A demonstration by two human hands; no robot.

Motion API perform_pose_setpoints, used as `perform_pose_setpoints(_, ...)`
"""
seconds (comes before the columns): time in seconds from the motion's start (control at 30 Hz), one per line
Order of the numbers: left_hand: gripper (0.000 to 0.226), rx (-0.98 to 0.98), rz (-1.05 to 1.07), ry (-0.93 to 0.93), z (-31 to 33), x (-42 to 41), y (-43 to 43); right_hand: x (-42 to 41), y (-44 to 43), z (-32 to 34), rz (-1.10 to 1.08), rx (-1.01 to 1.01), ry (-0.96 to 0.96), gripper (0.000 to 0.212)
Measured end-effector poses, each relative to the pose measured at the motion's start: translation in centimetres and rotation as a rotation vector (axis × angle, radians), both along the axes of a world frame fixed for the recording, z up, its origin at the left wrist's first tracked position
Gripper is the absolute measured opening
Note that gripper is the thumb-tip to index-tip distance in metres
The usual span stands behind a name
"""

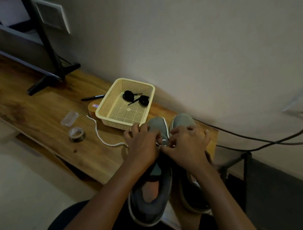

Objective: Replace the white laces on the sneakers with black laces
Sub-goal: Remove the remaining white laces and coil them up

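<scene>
Right now both hands meet over the lace eyelets of the left sneaker (150,202), which sits beside the right sneaker (183,121) on the wooden table (38,114). The left hand (142,146) has curled fingers pinching the white lace (101,137), whose loose end trails off toward 9 o'clock. The right hand (187,144) pinches the same lace with thumb and forefinger, its other fingers spread. At 12 o'clock from the hands, a cream basket (99,111) holds two coiled black laces (128,96). A tape roll (77,134) lies at 9 o'clock.
</scene>
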State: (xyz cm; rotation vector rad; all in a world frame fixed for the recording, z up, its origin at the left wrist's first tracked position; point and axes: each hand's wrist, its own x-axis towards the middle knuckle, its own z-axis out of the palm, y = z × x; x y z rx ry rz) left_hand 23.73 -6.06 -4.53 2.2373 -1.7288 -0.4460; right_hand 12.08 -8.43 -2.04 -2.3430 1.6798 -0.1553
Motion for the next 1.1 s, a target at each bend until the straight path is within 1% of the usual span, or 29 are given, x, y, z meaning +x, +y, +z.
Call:
perform_pose_setpoints(0.07, 0.02, -0.014, -0.001, 0.006, -0.1, -0.1, -0.1, -0.2, 0.1, -0.4, 0.02, -0.003, 0.037, 0.029)
perform_pose_setpoints(0.13, 0.018, -0.022, -0.001, 0.002, -0.3, -0.2, -0.1, -0.4, 0.3, -0.5, 0.014, -0.001, 0.018, 0.029)
perform_pose_setpoints(0.23, 0.017, -0.031, 0.001, 0.004, -0.6, -0.2, -0.1, -0.4, 0.8, -0.5, 0.008, -0.028, -0.034, 0.023)
perform_pose_setpoints(0.33, 0.013, -0.044, 0.014, 0.037, -1.0, -0.3, -0.1, -0.2, 1.3, -0.7, -0.006, -0.093, -0.068, 0.034)
perform_pose_setpoints(0.43, 0.006, -0.136, 0.121, 0.1, -1.2, -0.1, -0.2, -0.2, 1.4, -0.7, -0.015, -0.12, -0.072, 0.035)
perform_pose_setpoints(0.53, 0.012, -0.232, 0.25, 0.201, -1.1, 0.7, -0.5, -0.3, 1.4, -0.7, -0.017, -0.112, -0.064, 0.031)
perform_pose_setpoints(0.57, 0.012, -0.237, 0.254, 0.236, -1.1, 0.8, -0.5, -0.2, 1.5, -0.7, -0.013, -0.117, -0.061, 0.03)
perform_pose_setpoints(0.63, 0.019, -0.228, 0.194, 0.267, -1.1, 0.8, -0.5, 0.0, 1.6, -0.8, -0.014, -0.122, -0.058, 0.034)
perform_pose_setpoints(0.7, 0.029, -0.194, 0.089, 0.221, -1.0, 0.6, -0.4, 0.0, 1.6, -0.8, -0.015, -0.132, -0.055, 0.037)
perform_pose_setpoints(0.73, 0.031, -0.164, 0.045, 0.182, -1.0, 0.5, -0.4, 0.0, 1.6, -0.8, -0.015, -0.14, -0.055, 0.037)
perform_pose_setpoints(0.83, 0.023, -0.091, 0.01, 0.068, -1.1, 0.5, -0.4, 0.0, 1.5, -0.8, -0.023, -0.147, -0.087, 0.036)
perform_pose_setpoints(1.0, 0.011, -0.052, 0.014, 0.001, -1.0, 0.0, -0.3, 0.0, 1.6, -0.9, -0.028, -0.148, -0.107, 0.036)
perform_pose_setpoints(1.1, 0.009, -0.046, 0.021, -0.007, -1.0, -0.1, -0.3, 0.0, 1.4, -1.1, -0.033, -0.133, -0.108, 0.02)
